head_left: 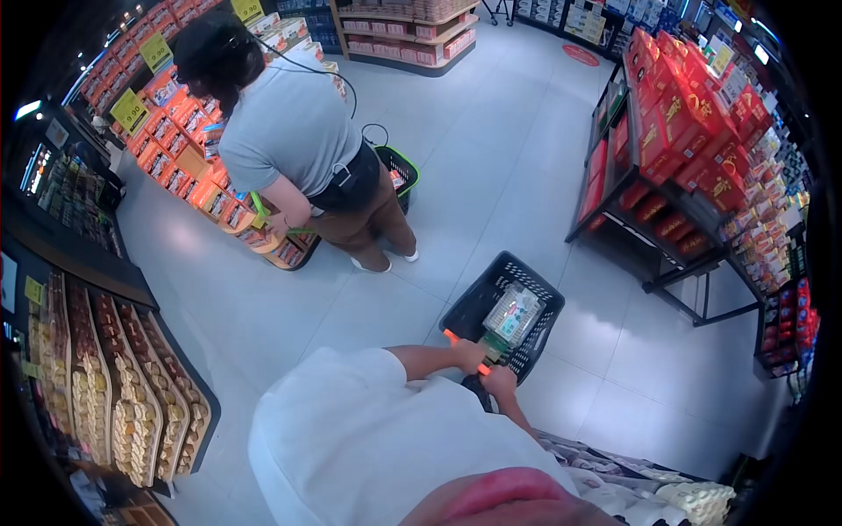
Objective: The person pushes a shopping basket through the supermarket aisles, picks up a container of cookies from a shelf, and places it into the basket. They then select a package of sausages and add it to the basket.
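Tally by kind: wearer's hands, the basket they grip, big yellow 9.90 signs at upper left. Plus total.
Hands: 2 (left hand, right hand)
Orange-handled basket: 1
Yellow 9.90 signs: 3, one cut by the frame's top edge
Total: 6

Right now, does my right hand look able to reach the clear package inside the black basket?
Probably yes, once it lets go: the right hand grips the orange handle, close to the clear package, and the black basket is open on top.
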The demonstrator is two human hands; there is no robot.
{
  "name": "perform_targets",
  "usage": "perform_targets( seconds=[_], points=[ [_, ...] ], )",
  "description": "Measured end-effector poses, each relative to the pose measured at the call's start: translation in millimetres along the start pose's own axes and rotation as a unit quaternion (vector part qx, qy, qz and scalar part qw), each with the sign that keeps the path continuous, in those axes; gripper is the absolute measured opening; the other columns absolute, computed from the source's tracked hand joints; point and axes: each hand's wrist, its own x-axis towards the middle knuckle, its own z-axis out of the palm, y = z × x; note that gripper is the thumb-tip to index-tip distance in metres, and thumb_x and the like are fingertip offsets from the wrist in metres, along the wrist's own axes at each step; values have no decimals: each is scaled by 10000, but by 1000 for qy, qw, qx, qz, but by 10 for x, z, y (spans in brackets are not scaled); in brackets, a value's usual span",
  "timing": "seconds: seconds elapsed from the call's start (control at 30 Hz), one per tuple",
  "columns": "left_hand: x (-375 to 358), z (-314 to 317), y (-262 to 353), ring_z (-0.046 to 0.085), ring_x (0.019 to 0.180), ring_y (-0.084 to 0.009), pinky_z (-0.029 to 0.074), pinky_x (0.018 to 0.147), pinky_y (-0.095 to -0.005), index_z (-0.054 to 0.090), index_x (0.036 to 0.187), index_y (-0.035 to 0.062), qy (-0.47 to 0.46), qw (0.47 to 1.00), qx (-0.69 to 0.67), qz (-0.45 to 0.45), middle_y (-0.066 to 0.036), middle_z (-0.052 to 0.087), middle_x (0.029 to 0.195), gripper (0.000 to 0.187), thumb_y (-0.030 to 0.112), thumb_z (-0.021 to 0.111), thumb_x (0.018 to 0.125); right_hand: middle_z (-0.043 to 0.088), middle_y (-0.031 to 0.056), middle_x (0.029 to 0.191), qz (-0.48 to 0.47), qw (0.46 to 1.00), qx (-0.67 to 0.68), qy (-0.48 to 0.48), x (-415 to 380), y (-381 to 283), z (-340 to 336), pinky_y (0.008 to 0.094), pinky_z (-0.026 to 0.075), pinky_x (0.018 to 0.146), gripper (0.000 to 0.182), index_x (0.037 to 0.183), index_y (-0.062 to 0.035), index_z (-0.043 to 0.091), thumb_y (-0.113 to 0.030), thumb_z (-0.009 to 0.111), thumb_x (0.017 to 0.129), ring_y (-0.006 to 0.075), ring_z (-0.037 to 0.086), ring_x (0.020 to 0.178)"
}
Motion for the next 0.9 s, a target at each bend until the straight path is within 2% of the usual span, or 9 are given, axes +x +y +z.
perform_targets(
  seconds=[0.07, 0.17, 0.27, 0.37, 0.5, 0.6, 0.8, 0.9],
  points=[
    [198, -143, 40, 677, 847, -300, 531, 710, -429, 693, 880, 60, -14, 1000, -1, -18, -143, 678, 901, 247, 248, 653, 725, 694, 165, 820, -22, 1000, -2, 21, 200, 146, -120, 450, 543, 715, 379, 873, -78, 721, -421, 623, 746, 346, 680, 782],
    [638, -60, 41, 685, 837, -294, 536, 664, -424, 709, 841, 93, 64, 995, 42, -66, -126, 693, 854, 173, 211, 620, 751, 694, 168, 824, -46, 998, 5, 30, 534, 387, -367, 450, 544, 713, 377, 869, -68, 721, -411, 632, 739, 345, 681, 781],
    [1132, 33, -95, 687, 821, -286, 533, 662, -411, 705, 834, 95, 162, 978, 123, -53, -117, 690, 828, 156, 199, 616, 758, 697, 168, 833, -59, 998, 19, 11, 805, 548, -709, 448, 544, 717, 372, 870, -61, 721, -398, 639, 737, 345, 682, 790],
    [1372, -418, -14, 665, 905, -254, 473, 770, -409, 693, 913, 103, 81, 986, 104, -105, -81, 685, 926, 182, 207, 610, 787, 701, 163, 848, -60, 998, 22, -7, 1123, 692, -1022, 445, 542, 731, 367, 869, -57, 720, -391, 641, 739, 345, 683, 807],
    [1778, -866, 9, 668, 903, -254, 476, 758, -406, 693, 915, 116, 48, 982, 82, -166, -88, 688, 935, 173, 202, 607, 793, 704, 163, 869, -71, 996, 19, -40, 1646, 900, -1347, 441, 538, 752, 382, 884, -50, 718, -396, 633, 747, 344, 685, 824],
    [2155, -1178, -47, 671, 891, -254, 476, 753, -407, 694, 912, 123, 48, 981, 75, -172, -90, 691, 930, 167, 205, 605, 796, 704, 163, 882, -94, 995, 6, -37, 2072, 1067, -1596, 436, 537, 757, 394, 902, -47, 718, -400, 626, 754, 342, 684, 834],
    [2841, -1906, -429, 678, 850, -258, 479, 723, -410, 698, 871, 129, 103, 978, 26, -180, -80, 694, 875, 147, 220, 615, 789, 704, 154, 913, -67, 997, -33, -5, 3145, 1283, -2117, 436, 536, 761, 376, 918, -72, 722, -404, 638, 764, 334, 680, 865],
    [3270, -2238, -622, 679, 849, -260, 482, 721, -408, 699, 863, 136, 131, 974, -8, -183, -75, 694, 861, 144, 229, 632, 776, 700, 153, 956, -55, 996, -68, -29, 3529, 1280, -2557, 437, 531, 787, 381, 962, -94, 718, -415, 643, 771, 330, 674, 904]
  ],
)
